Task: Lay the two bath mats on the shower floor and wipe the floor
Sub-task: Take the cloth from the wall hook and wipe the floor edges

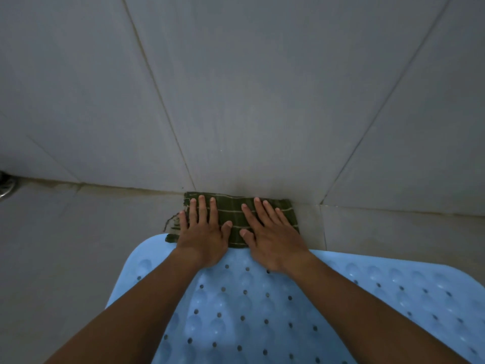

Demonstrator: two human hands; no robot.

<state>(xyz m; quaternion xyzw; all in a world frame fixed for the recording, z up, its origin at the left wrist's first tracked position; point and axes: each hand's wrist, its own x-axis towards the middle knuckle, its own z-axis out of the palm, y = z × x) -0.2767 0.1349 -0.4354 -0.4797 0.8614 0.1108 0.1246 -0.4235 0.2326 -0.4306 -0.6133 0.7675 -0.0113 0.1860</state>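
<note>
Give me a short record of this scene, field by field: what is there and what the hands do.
Place: shower floor meeting a grey tiled wall
Cloth: green striped cloth, flat on the floor against the wall
Left hand: fingers straight, pressing the cloth
Right hand: likewise, beside it
Mat: blue bath mat with holes, under the wrists, edge meeting the cloth
Drain: metal drain, far left

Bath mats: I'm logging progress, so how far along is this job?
Done: a blue mat lies on the floor. In hand: the left hand and right hand press flat on a green striped cloth at the foot of the wall. Left: a second mat cannot be made out; the rest of the floor may need wiping.
</note>
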